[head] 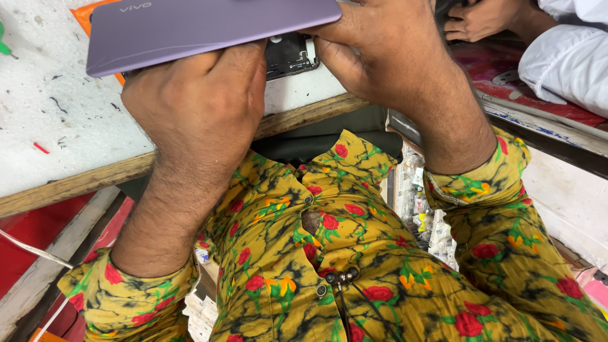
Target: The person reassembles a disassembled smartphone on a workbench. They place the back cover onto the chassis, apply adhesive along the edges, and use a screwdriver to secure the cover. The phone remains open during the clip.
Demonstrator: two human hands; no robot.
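1. Head view: left hand [202, 107] and right hand [380, 50], fingers curled, grip a purple phone back cover [209, 28] over the white worktop's [57, 126] front edge.
2. Dark phone body [290, 56] shows beneath the cover.
3. Orange sheet [85, 16] lies under the cover's left end.
4. Another person's hand [481, 19] rests at the far right.

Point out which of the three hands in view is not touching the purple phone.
The co-worker's hand at the top right, beside a white sleeve. The left hand and right hand both grip the purple phone over the white table.
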